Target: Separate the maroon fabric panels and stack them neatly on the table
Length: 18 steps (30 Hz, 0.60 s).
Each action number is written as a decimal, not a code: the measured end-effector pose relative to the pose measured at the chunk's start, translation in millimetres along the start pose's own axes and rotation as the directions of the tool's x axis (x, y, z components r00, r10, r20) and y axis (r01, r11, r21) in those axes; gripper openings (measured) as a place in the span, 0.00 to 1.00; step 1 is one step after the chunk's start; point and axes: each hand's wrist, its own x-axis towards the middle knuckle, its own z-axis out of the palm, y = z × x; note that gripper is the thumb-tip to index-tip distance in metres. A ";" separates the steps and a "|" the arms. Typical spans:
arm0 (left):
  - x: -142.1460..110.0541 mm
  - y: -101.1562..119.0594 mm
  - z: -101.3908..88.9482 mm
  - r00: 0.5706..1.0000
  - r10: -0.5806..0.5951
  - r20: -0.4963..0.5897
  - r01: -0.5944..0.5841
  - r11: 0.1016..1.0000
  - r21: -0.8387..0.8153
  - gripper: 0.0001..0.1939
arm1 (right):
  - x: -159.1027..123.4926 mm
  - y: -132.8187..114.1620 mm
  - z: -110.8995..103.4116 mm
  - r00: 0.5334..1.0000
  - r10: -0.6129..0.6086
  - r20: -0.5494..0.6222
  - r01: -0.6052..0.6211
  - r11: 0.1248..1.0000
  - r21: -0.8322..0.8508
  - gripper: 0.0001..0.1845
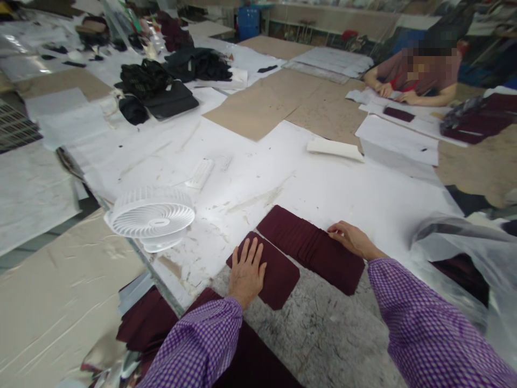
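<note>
My left hand [247, 272] lies flat with its fingers spread on a dark maroon fabric piece [278, 280] with cut corners. Just beyond that piece, a fanned row of overlapping maroon fabric pieces [299, 240] stretches towards the right. At the upper edge of the row's right end, my right hand [350, 238] has its fingers bent together on the edge of a fabric piece [341, 264]. Purple checked sleeves cover both forearms.
A white fan [155, 218] stands at the left table edge. More maroon fabric [149, 318] lies at lower left; a clear plastic bag [456, 264] is at right. Dark garments [161, 89] and brown board [262, 102] lie farther back. Another person [428, 75] works at far right.
</note>
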 end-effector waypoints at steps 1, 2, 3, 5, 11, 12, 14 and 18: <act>0.1 0.3 -0.5 1.000 0.006 -0.009 -0.006 1.000 0.005 0.26 | -0.6 -1.9 0.3 1.000 0.003 -0.002 -0.003 1.000 0.004 0.10; 0.2 0.8 -1.2 1.000 0.014 -0.021 -0.014 1.000 0.010 0.26 | -1.4 -4.0 0.4 1.000 0.008 -0.005 -0.008 1.000 0.007 0.10; 0.4 1.2 -1.8 0.999 0.022 -0.035 -0.021 1.000 0.015 0.26 | -2.4 -6.1 0.2 1.000 0.017 -0.010 -0.017 1.000 0.008 0.10; 1.0 1.6 -2.5 0.997 0.042 -0.066 -0.040 0.999 0.022 0.26 | -4.5 -10.0 -0.8 0.999 0.037 -0.027 -0.037 0.999 0.007 0.10; 0.2 -2.4 0.0 0.989 0.069 -0.133 -0.062 0.996 0.062 0.27 | -13.3 -15.1 -2.6 0.994 0.059 -0.091 -0.061 0.998 -0.023 0.11; -0.4 -3.1 -0.2 0.989 0.074 -0.131 -0.065 0.995 0.070 0.27 | -14.9 -15.1 -2.0 0.993 0.060 -0.104 -0.063 0.998 -0.028 0.11; -1.5 -4.0 -1.3 0.990 0.073 -0.124 -0.065 0.995 0.069 0.27 | -17.2 -14.3 -0.1 0.989 0.066 -0.130 -0.071 0.997 -0.037 0.11; -2.6 -3.7 -3.8 0.994 0.034 -0.105 -0.029 0.998 0.047 0.26 | -18.3 -12.0 5.8 0.984 0.050 -0.172 -0.058 0.998 -0.037 0.11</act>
